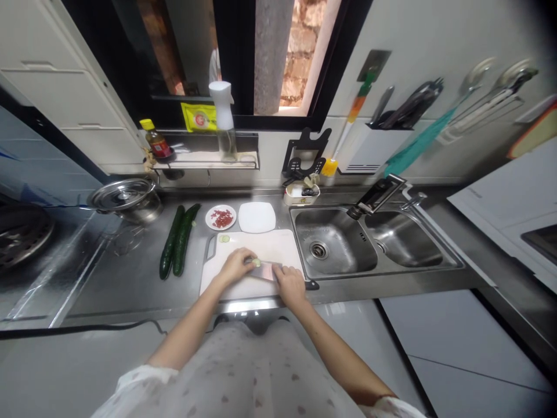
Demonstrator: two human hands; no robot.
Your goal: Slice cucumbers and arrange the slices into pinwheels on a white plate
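Observation:
On the white cutting board [230, 285], my left hand [236, 265] has its fingers bent round a small pale green piece [256, 263]. The wide blade of a knife [265, 270] lies against that piece. My right hand [290, 284] is wrapped round the knife at its handle end, which the fingers mostly hide. A few pale green slices [224, 238] rest at the board's upper left corner. Behind the board stand a white plate of small red pieces [222, 218] and a bare white square plate [256, 217]. Two dark green cucumbers [178, 241] lie left of the board.
A double steel sink [339, 264] with a black faucet [372, 197] adjoins the board's right side. A lidded steel pot [126, 200] stands at the back left. Under the window, a wall rack [204, 165] holds a sauce bottle [157, 140] and a spray bottle [225, 125].

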